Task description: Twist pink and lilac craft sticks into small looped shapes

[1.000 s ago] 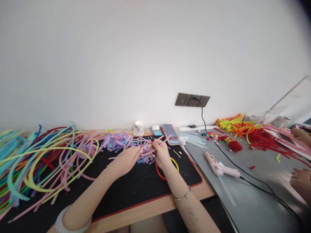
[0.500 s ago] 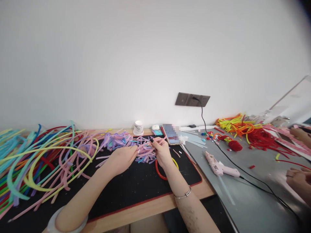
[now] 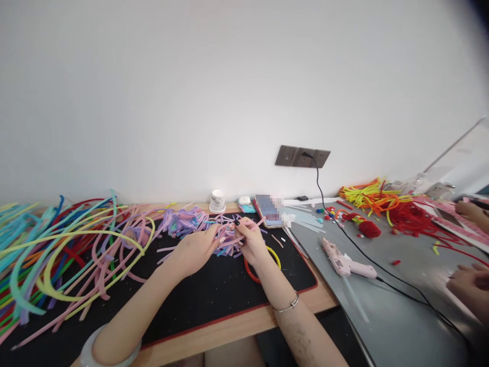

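Pink pipe cleaners [image 3: 261, 223] run between my two hands over the black mat [image 3: 198, 298]. My left hand [image 3: 195, 250] has its fingers pinched together on their left part. From the right, my right hand [image 3: 251, 239], with dark nails, grips them between thumb and fingers, and their ends stick out past it. Fingers partly hide how many pipe cleaners there are. Beneath both hands lies a pile of short pink, purple and blue pieces [image 3: 229, 251]. A lilac bundle [image 3: 183, 220] rests just behind my left hand. Beside my right wrist is a red ring [image 3: 250, 272].
Long coloured pipe cleaners [image 3: 57, 239] heap up on the left. At the back stand a paper cup [image 3: 217, 202] and a phone [image 3: 268, 211]. A corded pink glue gun [image 3: 349, 266] lies on the grey table, near a red bundle [image 3: 407, 219] and another person's hand [image 3: 469, 288].
My left hand has shifted slightly right and turned, its thumb now showing. The pink ends reach a little farther right past my right hand. The other person's hand has moved.
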